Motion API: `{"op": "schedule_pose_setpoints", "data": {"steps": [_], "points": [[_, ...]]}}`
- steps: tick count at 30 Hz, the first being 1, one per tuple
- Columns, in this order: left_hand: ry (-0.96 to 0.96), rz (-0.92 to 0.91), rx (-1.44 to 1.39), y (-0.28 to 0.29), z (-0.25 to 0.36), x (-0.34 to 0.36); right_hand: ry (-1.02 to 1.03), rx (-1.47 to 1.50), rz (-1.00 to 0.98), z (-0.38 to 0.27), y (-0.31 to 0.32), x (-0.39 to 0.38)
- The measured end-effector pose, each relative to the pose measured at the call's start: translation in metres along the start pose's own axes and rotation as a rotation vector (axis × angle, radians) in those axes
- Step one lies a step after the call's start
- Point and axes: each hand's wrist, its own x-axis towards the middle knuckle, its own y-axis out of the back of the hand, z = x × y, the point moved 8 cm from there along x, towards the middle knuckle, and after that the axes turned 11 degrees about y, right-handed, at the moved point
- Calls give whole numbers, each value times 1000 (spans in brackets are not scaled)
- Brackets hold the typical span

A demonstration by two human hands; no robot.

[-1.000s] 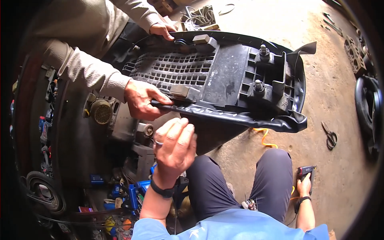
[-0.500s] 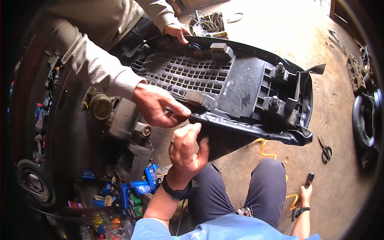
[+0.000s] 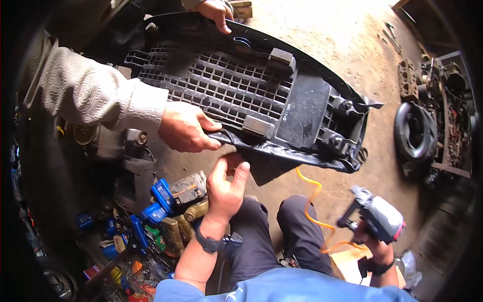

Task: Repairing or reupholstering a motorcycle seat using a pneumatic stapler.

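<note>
A black motorcycle seat [image 3: 308, 113] is held underside up in front of me, its ribbed plastic base showing and its black cover [image 3: 282, 148] folded over the near edge. Just below that edge is my left hand [image 3: 226, 189], fingers loosely curled and thumb apart, with nothing visible in it. A dark flap of material [image 3: 269, 168] hangs beside its thumb. Low on the right, my right hand [image 3: 380, 250] grips a staple gun [image 3: 378, 219] with an orange coiled hose [image 3: 313, 219]. Another person's hand [image 3: 188, 128] presses the cover's near edge; their other hand [image 3: 215, 12] holds the far edge.
Blue bottles [image 3: 160, 201] and brownish-gold bottles [image 3: 173, 234] stand in clutter at the lower left. A black inner tube [image 3: 415, 132] lies on the right near metal parts. A cardboard box [image 3: 347, 264] sits beside my right knee. Tools [image 3: 392, 38] lie on the floor at the far right.
My right hand has raised the staple gun from low at the side and brought it inward. The seat appears shifted left in view. The other person's near hand stays on the cover's edge.
</note>
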Motion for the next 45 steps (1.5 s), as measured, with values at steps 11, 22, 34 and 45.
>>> {"op": "schedule_pose_setpoints", "data": {"steps": [11, 22, 34, 45], "points": [[518, -289, -497, -1, 4, 44, -296, 270, -180, -113, -190, 104], [660, -29, -491, -7, -4, 50, -481, 473, -56, -87, -203, 140], [-271, -372, 882, 8, 143, 101, -645, 308, -165, -91, -168, 139], [-399, -845, 1020, -28, 143, 132, -510, 411, -90, -98, -188, 132]]}}
